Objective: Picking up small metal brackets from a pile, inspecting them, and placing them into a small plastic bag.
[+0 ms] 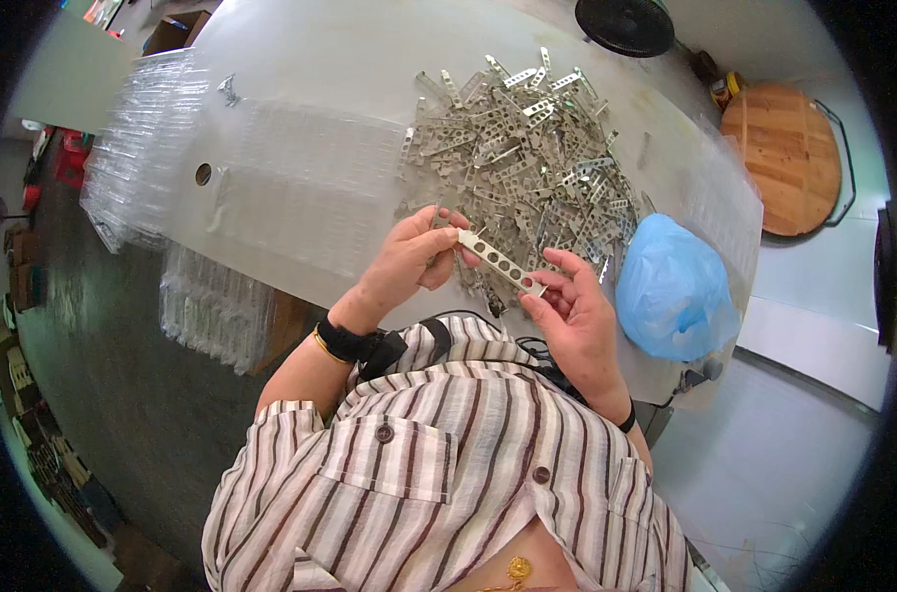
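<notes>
Between my two hands I hold a flat metal strip (501,263) pierced by a row of round holes. My left hand (416,259) pinches its left end between thumb and fingers, and a bit of another metal piece shows by those fingers. At the strip's right end, the thumb and fingers of my right hand (572,311) grip it. Just beyond my hands lies a large heap of similar perforated metal strips (527,158) on the table, with the held strip over its near edge.
A blue plastic bag (675,286) sits right of the heap. Clear plastic trays (310,178) lie left, with stacked clear trays (143,148) at the table's left edge. A black fan (626,25) stands at the back, a round wooden board (784,158) at far right.
</notes>
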